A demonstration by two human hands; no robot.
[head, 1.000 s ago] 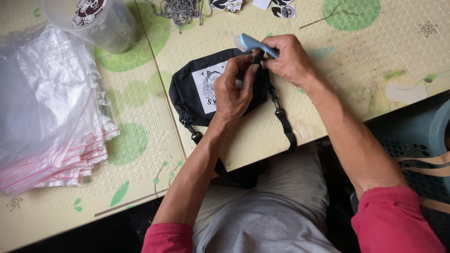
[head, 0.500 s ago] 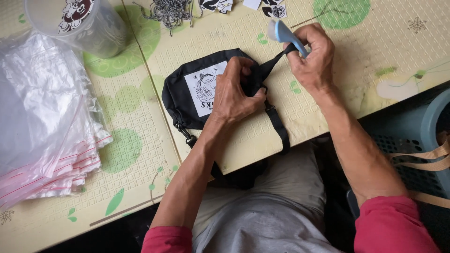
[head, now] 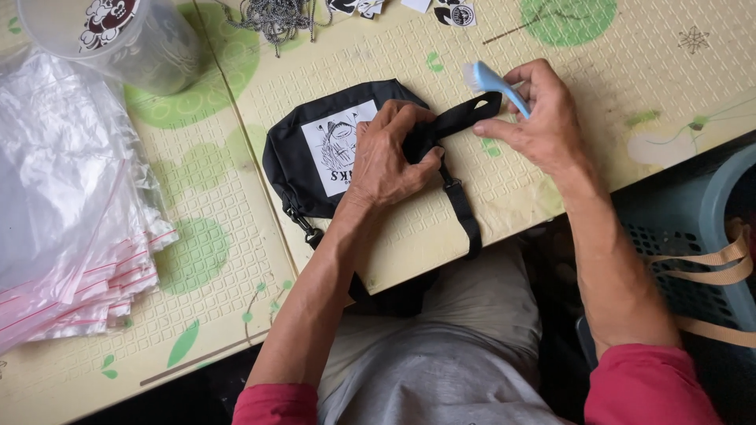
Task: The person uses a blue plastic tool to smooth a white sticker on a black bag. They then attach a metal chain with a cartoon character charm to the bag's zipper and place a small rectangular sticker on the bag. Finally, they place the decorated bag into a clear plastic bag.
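In the head view, a small black pouch bag with a white printed patch lay on the pale yellow patterned mat, its black strap trailing off the near edge toward the person's lap. The left hand rested on the bag's right end, fingers curled and pressed down on the fabric where the strap joined it. The right hand sat just beside it to the right, thumb and fingers pinching the handle of a light blue brush; the brush's bristled head pointed left, close above the looped end of the strap. Whether the bristles touched the strap could not be told.

To the left, a stack of clear zip bags with red seal lines lay on the mat, well apart from the bag. A clear plastic cup stood at the top left, and a tangle of metal chains lay at the top edge beside some small stickers. A blue-grey plastic basket stood at the right, beyond the mat's edge.
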